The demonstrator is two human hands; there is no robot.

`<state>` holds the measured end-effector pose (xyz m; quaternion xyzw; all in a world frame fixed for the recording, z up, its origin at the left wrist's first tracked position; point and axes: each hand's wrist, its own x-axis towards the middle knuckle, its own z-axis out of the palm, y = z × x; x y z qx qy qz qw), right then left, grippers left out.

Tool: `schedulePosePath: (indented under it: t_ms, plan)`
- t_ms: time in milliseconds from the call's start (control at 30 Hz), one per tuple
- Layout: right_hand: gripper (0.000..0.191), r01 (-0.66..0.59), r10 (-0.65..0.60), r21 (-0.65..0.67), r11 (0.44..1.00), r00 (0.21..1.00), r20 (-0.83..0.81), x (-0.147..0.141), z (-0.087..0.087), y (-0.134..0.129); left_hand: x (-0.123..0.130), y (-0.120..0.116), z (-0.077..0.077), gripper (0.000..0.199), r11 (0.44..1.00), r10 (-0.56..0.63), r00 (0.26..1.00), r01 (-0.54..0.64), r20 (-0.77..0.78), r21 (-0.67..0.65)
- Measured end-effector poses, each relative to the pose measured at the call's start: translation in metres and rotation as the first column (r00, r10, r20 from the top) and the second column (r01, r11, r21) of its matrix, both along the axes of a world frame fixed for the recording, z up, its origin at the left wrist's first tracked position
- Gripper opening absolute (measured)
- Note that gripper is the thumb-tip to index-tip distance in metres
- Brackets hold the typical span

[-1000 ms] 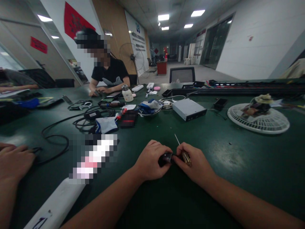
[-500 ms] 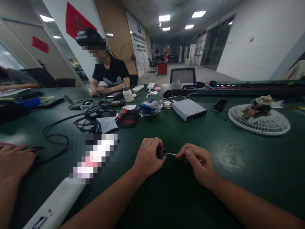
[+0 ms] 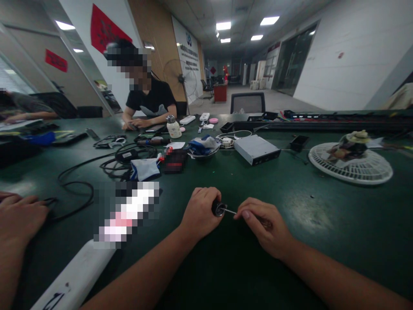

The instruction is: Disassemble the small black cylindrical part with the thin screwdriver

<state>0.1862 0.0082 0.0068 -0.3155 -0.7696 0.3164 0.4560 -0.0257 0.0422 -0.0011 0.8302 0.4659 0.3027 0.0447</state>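
My left hand (image 3: 201, 213) is closed round a small black cylindrical part (image 3: 220, 209), whose open, metal-rimmed end faces right. In my right hand (image 3: 261, 221) is a screwdriver (image 3: 230, 211) with a thin metal shaft; its handle (image 3: 266, 223) is mostly covered by my fingers and looks brownish. The shaft's tip reaches into the mouth of the black part. What the tip touches inside is too small to make out. Both hands are just above the dark green table (image 3: 238, 275).
Another person's hand (image 3: 24, 219) rests at the left by a black cable (image 3: 75, 183). A long white device (image 3: 72, 271) lies beside my left forearm. Farther back are a grey disc drive (image 3: 256, 148), a white fan grille (image 3: 351, 165), a bowl with cloth (image 3: 203, 146) and a seated person (image 3: 150, 101).
My right hand has shifted slightly left and down, closer to the black part, and the screwdriver shaft sits deeper in its opening. My left hand has hardly moved.
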Motion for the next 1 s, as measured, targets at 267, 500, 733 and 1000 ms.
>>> schedulePosePath:
  t_ms: [267,500,733,1000]
  plan:
    - [0.027,0.091,-0.092,0.027,0.995,0.995,0.028,0.0008,-0.0002,-0.0021,0.0007,-0.0005,0.0026,0.017,1.000,-0.017,1.000,0.017,0.002,-0.018]
    - [0.028,0.035,-0.038,0.035,0.999,0.996,0.079,0.0009,-0.0021,-0.0020,0.0008,-0.0004,0.0016,0.016,0.998,-0.036,0.999,0.036,-0.017,-0.045]
    - [0.020,-0.074,0.071,0.050,0.996,0.996,0.056,-0.0003,0.0000,-0.0018,0.0010,-0.0007,0.0013,0.018,0.998,-0.018,1.000,0.018,-0.002,-0.058]
    - [0.024,0.048,-0.049,0.060,0.997,0.999,0.018,0.0007,-0.0039,-0.0018,0.0007,-0.0007,0.0010,0.020,0.996,-0.046,0.999,0.045,-0.009,-0.074]
